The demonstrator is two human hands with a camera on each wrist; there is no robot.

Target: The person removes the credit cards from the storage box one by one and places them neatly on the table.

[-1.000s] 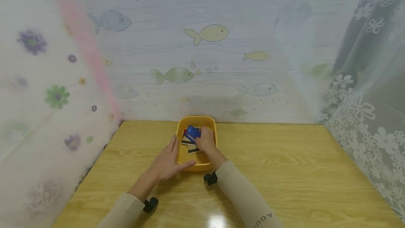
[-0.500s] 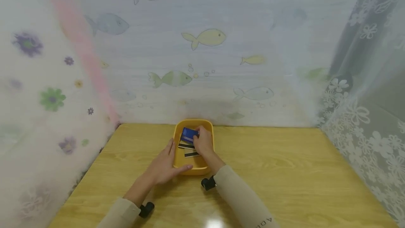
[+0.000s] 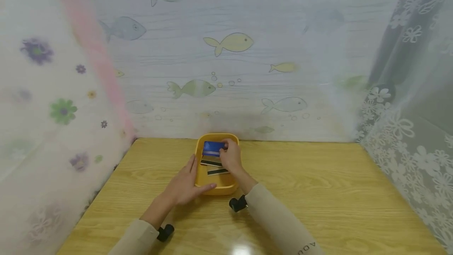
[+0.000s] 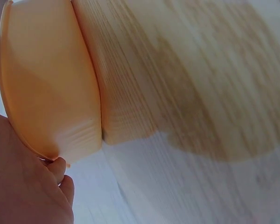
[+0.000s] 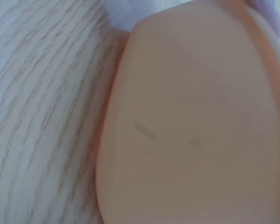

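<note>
A yellow plastic bin (image 3: 216, 190) stands on the table near its back edge. My right hand (image 3: 231, 156) reaches into it and pinches a blue bank card (image 3: 212, 148) by its right end. Beneath that card lie a card with a black stripe (image 3: 211, 163) and a lower striped card (image 3: 217, 171), partly covered by my right hand. My left hand (image 3: 182, 184) rests against the bin's left side, fingers extended along the wall and thumb over the near rim. In the right wrist view, the bin's outer wall (image 5: 191, 116) fills most of the picture and hides the cards.
The wood-grain table (image 3: 318, 192) extends to both sides of the bin. Behind it hangs a pale fabric sheet with printed fish (image 3: 233, 42). A flowered sheet (image 3: 63, 111) borders the left side, and a lace-patterned curtain (image 3: 403, 125) the right.
The blue card has turned from slanted to nearly level in my right hand, showing more of its face. My left hand keeps its place at the bin.
</note>
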